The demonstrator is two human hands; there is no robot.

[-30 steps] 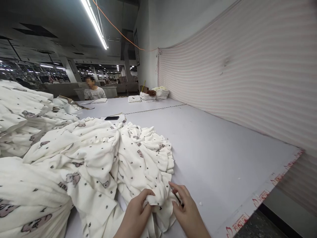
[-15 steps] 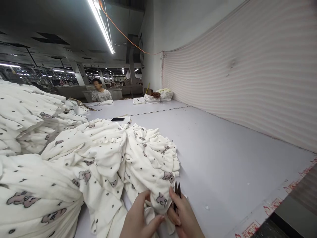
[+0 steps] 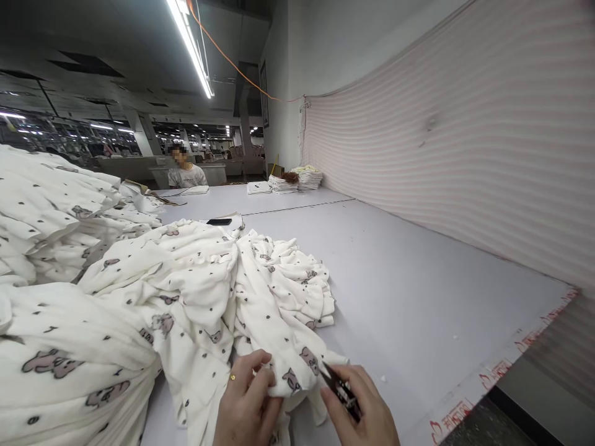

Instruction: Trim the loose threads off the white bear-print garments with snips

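A heap of white garments [image 3: 199, 291] printed with small grey-pink bears and dots lies on a pale grey table [image 3: 418, 285]. My left hand [image 3: 248, 402], a ring on one finger, pinches an edge of the nearest garment at the bottom middle. My right hand [image 3: 365, 412] is closed on small black thread snips [image 3: 339, 387], whose tips point up-left at the same cloth edge, right beside the left hand's grip.
More of the same white garments are piled at the left [image 3: 51, 204]. A black phone [image 3: 219, 221] lies behind the heap. Folded stacks [image 3: 297, 178] stand at the far end by a striped fabric wall [image 3: 465, 142]. A seated person [image 3: 185, 173] works across the table. The table's taped edge [image 3: 502, 365] runs at right.
The garment edge has been turned and pulled forward between my hands. My right hand has shifted right and lowered the snips, which now point up-left at the cloth rather than straight up.
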